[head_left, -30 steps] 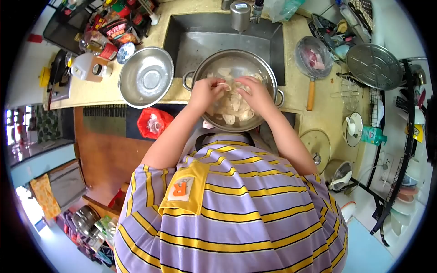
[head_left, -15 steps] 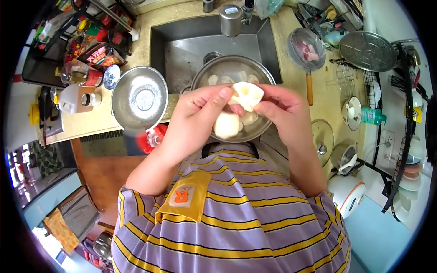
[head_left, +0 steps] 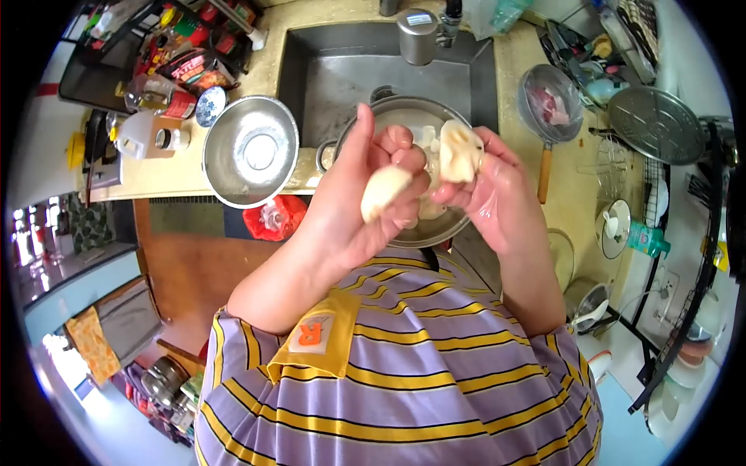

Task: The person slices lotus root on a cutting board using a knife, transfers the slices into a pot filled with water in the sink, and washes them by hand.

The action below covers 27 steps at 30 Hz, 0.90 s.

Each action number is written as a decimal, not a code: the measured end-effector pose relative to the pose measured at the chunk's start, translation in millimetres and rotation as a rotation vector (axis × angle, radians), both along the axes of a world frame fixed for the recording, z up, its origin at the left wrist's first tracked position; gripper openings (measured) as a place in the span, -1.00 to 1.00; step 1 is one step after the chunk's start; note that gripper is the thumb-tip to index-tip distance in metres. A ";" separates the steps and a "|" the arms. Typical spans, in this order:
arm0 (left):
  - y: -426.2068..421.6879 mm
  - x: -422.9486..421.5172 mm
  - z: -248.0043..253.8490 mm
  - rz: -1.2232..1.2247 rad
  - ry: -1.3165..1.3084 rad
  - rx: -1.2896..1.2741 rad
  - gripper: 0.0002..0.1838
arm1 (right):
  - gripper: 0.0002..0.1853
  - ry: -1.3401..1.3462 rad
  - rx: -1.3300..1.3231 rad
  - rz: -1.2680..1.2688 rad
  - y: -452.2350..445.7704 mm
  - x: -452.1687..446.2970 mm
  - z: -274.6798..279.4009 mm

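Both hands are raised over a steel pot (head_left: 443, 238) that stands at the sink's front edge with pale slices in it. My left hand (head_left: 365, 194) has its fingers curled round a smooth pale piece (head_left: 385, 193), palm upward and thumb raised. Pinched between the thumb and fingers of my right hand (head_left: 497, 190) is a pale slice with holes (head_left: 460, 151). The two pieces are apart. Much of the pot's inside is hidden behind the hands.
An empty steel basin (head_left: 251, 151) is left of the sink (head_left: 342, 78), above a red bag (head_left: 274, 218). To the right lie a long-handled pan (head_left: 550, 105) with meat, a perforated steel plate (head_left: 657, 124) and a glass lid (head_left: 559, 260).
Over the last second my hands have risen out of the pot with pale pieces. Since half a second ago they have parted, the smooth piece in the left and the holed slice in the right.
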<state>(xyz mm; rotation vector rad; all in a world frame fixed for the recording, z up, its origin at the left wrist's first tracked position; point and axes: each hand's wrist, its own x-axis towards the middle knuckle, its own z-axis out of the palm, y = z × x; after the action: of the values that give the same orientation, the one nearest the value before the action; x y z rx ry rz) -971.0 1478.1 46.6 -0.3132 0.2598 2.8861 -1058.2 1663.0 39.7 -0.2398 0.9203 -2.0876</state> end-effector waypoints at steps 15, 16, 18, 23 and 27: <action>-10.3 3.1 -17.1 -0.166 0.052 0.529 -0.50 | -0.66 1.099 0.461 -0.151 -31.0 -17.6 -5.0; -9.2 3.7 -13.9 -0.210 0.052 0.489 -0.44 | -0.67 1.190 0.393 -0.112 -33.6 -15.9 12.1; -6.6 3.7 -8.4 -0.326 0.129 0.458 -0.27 | -0.69 1.365 0.250 -0.029 -37.7 -12.7 37.2; -1.1 4.3 -3.4 -0.494 0.311 0.463 -0.07 | -0.78 1.242 0.332 0.030 -37.7 -0.7 59.3; -5.9 1.7 -18.4 -0.348 0.189 0.155 0.04 | -0.80 1.222 0.500 0.003 -38.0 -1.7 53.5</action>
<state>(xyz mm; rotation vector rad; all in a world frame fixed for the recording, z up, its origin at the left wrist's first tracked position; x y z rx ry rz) -969.3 1472.2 28.3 0.0320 0.1070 2.5709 -1059.9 1625.0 93.2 -1.3031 2.0646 -1.4885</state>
